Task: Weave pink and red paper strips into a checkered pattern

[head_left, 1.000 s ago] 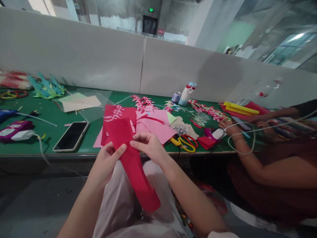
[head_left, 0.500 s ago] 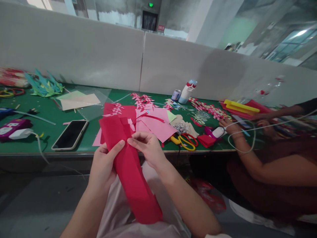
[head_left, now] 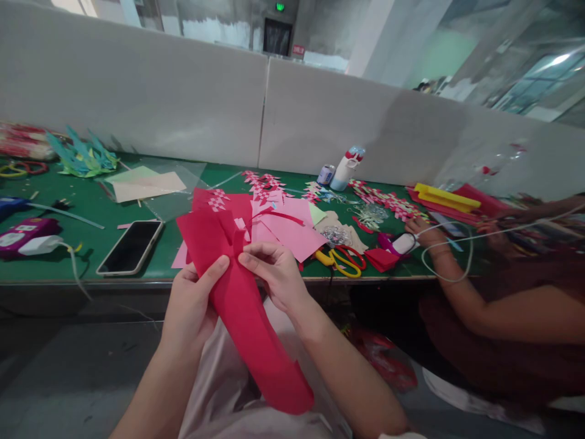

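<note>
Grip is a two-hand pinch, narrow on both sides and loaded. Left hand (head_left: 194, 296) holds the red paper (head_left: 249, 323), thumb on the near face, other fingers mostly hidden behind. Right hand (head_left: 274, 274) pinches the same paper by its right edge, at the base of a narrow flap (head_left: 238, 241) standing up between the hands. Thumbs close, not touching.

Paper position: upper end in front of the pink paper (head_left: 292, 225) on the table (head_left: 82, 238), middle crossing the front edge, long tail down over the lap (head_left: 219, 366), bottom end curling right.

Reads to me as splitting a thin strip off lengthwise. Can't confirm torn vs just creased; fingertips cover the root of the flap.

To do it well:
- Thumbs right at the root of the split. Any gap there lets the line wander.
- Left is the anchor: wide part flat, no squeeze that buckles it.
- Right does the work: short sideways pulls, then re-pinch lower. One long rip would likely drift.
- Sharpen the crease with a thumbnail ahead of the split if the line is faint.
- Let the lap carry the tail. A free-hanging curl probably twists the sheet and skews the edge.
- If it veers, stop early; scissors (head_left: 325, 258) lie near, by the table's front edge, right of the pink paper.
</note>
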`<state>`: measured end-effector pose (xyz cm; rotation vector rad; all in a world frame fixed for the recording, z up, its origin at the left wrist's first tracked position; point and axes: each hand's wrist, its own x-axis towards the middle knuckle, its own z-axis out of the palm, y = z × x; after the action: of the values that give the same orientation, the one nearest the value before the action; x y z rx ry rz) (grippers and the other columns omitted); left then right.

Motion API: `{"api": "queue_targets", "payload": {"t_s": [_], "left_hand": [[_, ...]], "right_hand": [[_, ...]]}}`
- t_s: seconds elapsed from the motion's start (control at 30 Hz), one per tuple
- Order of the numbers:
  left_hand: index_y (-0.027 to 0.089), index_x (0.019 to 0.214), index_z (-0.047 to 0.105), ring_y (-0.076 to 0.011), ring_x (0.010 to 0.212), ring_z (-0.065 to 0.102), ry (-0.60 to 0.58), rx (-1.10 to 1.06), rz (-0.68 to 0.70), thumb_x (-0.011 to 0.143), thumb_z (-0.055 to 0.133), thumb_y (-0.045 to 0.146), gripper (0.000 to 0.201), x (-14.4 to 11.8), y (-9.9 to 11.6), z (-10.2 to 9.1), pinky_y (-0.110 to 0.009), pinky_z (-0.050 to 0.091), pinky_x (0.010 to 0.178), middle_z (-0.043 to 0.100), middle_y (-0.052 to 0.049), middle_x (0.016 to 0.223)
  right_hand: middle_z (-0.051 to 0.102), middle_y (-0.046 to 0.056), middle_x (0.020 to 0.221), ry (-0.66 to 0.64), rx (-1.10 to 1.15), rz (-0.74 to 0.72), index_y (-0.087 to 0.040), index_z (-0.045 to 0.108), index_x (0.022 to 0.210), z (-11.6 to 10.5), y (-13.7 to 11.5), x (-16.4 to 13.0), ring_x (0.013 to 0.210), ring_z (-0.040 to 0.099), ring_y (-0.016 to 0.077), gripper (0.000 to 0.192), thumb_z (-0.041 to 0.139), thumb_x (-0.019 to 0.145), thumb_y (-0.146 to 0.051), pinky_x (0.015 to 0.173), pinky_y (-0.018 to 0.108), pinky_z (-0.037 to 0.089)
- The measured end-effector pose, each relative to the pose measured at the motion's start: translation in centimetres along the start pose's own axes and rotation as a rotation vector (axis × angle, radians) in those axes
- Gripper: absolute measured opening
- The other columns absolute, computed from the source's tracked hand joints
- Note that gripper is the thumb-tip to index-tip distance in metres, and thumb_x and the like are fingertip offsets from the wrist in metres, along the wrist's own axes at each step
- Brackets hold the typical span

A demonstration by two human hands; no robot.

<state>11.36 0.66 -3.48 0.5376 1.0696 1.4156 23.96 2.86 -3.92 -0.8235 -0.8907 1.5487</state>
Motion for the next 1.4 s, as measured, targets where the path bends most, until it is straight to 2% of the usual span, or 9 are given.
{"api": "queue_targets", "payload": {"t_s": [0.17, 0.47, 0.63, 0.83, 1.1, 1.27, 1.4], "left_hand": [[0.018, 0.076, 0.072, -0.0162, 0.06, 0.068, -0.009, 0.022, 0.023, 0.052, 0.087, 0.033, 0.033, 0.3, 0.1, -0.4, -0.025, 0.058, 0.06, 0.075, -0.002, 0.073], [0.018, 0.077, 0.072, -0.0152, 0.065, 0.069, -0.018, -0.031, 0.059, 0.055, 0.086, 0.029, 0.028, 0.2, 0.1, -0.3, -0.024, 0.058, 0.065, 0.075, -0.001, 0.075], [0.018, 0.077, 0.073, -0.0163, 0.065, 0.069, -0.019, -0.043, 0.073, 0.054, 0.086, 0.028, 0.028, 0.2, 0.2, -0.1, -0.025, 0.059, 0.065, 0.075, -0.002, 0.074], [0.016, 0.076, 0.073, -0.0143, 0.064, 0.069, -0.03, -0.063, 0.083, 0.053, 0.087, 0.027, 0.03, 0.3, 0.1, 0.0, -0.024, 0.058, 0.065, 0.075, -0.002, 0.075], [0.016, 0.076, 0.073, -0.0112, 0.061, 0.067, -0.043, -0.09, 0.083, 0.055, 0.087, 0.025, 0.027, 0.2, 0.0, 0.1, -0.019, 0.056, 0.06, 0.075, -0.001, 0.073], [0.016, 0.076, 0.073, -0.013, 0.064, 0.068, -0.025, -0.089, 0.098, 0.054, 0.087, 0.026, 0.028, 0.1, 0.0, 0.1, -0.02, 0.057, 0.062, 0.075, -0.002, 0.074], [0.016, 0.075, 0.073, -0.0132, 0.064, 0.068, -0.025, -0.083, 0.117, 0.055, 0.087, 0.027, 0.027, 0.6, -0.1, -0.1, -0.022, 0.058, 0.064, 0.075, -0.002, 0.074]], "right_hand": [[0.066, -0.003, 0.067, -0.047, -0.003, 0.058, -0.018, 0.07, 0.072, -0.4, -0.5, 0.1, 0.062, 0.059, 0.0092, 0.028, 0.087, 0.051, -0.03, 0.063, 0.023, 0.05], [0.062, -0.004, 0.068, -0.026, -0.008, -0.037, -0.018, 0.068, 0.072, 0.0, 0.0, -0.4, 0.061, 0.054, 0.008, 0.026, 0.085, 0.056, -0.031, 0.06, 0.021, 0.045], [0.063, -0.004, 0.07, -0.014, 0.003, -0.058, -0.019, 0.069, 0.074, -0.3, 0.2, -0.5, 0.062, 0.054, 0.0079, 0.026, 0.085, 0.057, -0.031, 0.06, 0.02, 0.045], [0.064, -0.004, 0.065, -0.071, 0.019, 0.038, -0.018, 0.069, 0.071, -0.7, 0.0, -0.3, 0.06, 0.056, 0.007, 0.025, 0.086, 0.056, -0.03, 0.061, 0.02, 0.046], [0.062, -0.005, 0.067, -0.031, 0.037, -0.054, -0.019, 0.067, 0.07, -0.6, 0.8, -0.4, 0.062, 0.055, 0.0068, 0.025, 0.086, 0.057, -0.03, 0.063, 0.019, 0.046], [0.062, -0.005, 0.069, -0.036, 0.028, -0.079, -0.02, 0.067, 0.073, -0.5, 0.8, -0.7, 0.062, 0.054, 0.0072, 0.027, 0.085, 0.058, -0.032, 0.063, 0.02, 0.045], [0.063, -0.004, 0.068, -0.075, 0.019, -0.035, -0.019, 0.068, 0.072, -0.8, 0.6, -0.6, 0.063, 0.055, 0.0078, 0.027, 0.085, 0.057, -0.034, 0.063, 0.021, 0.046]]}}
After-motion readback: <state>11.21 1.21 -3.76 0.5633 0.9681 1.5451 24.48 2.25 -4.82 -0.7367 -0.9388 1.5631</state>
